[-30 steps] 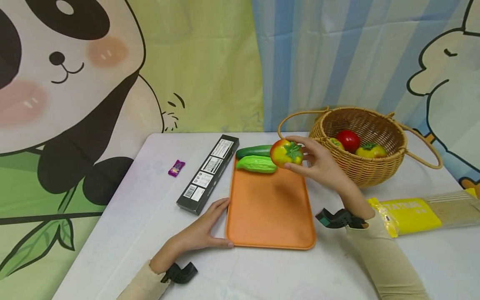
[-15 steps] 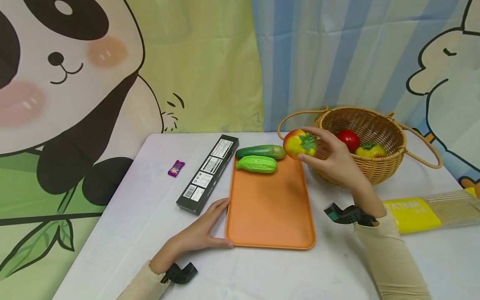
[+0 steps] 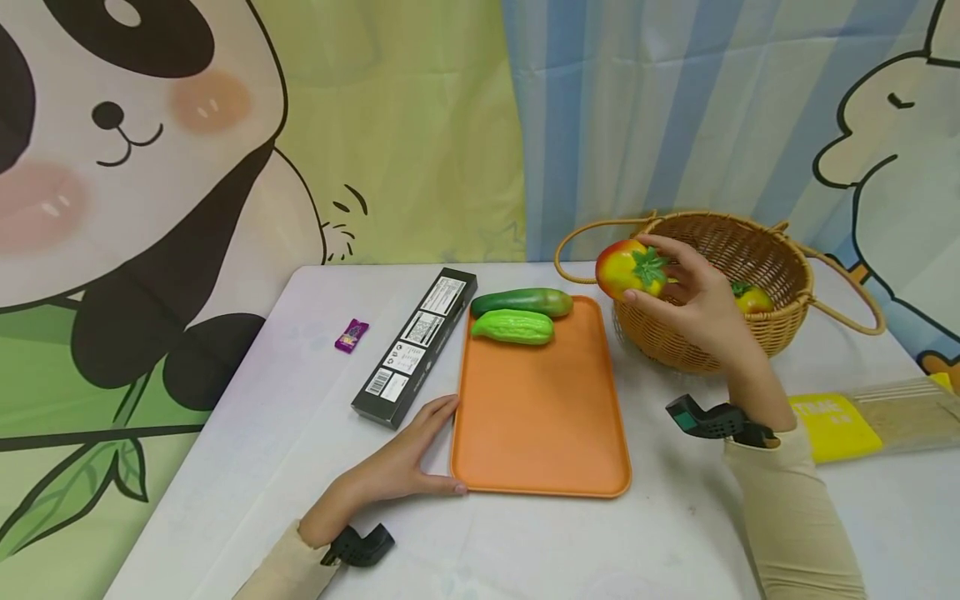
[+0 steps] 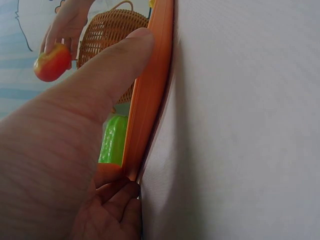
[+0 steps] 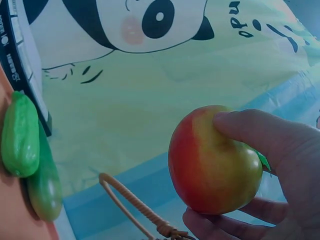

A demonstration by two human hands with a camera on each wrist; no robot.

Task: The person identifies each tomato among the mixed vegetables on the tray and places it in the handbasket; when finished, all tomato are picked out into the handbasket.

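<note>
My right hand (image 3: 705, 304) pinches a red-and-yellow tomato (image 3: 622, 271) with a green leafy top, thumb on one side and fingers on the other. It is raised at the left front of a wicker basket (image 3: 675, 337), overlapping the rim in the head view. My left hand (image 3: 397, 467) rests at the near left corner of an orange tray (image 3: 540, 417), its thumb along the front edge and its fingers against the left side. At the tray's far end lie a dark green cucumber (image 3: 521, 302) and a bright green bumpy gourd (image 3: 513, 327).
Inside the basket another yellowish tomato (image 3: 753, 300) shows past my right hand. A long black box (image 3: 416, 346) and a small purple packet (image 3: 351, 336) lie left of the tray. A yellow noodle pack (image 3: 840, 427) is at the right, partly behind my right forearm.
My right hand has carried the tomato from over the tray's far end, right and up to the basket, uncovering the cucumber. The left hand and tray have stayed put.
</note>
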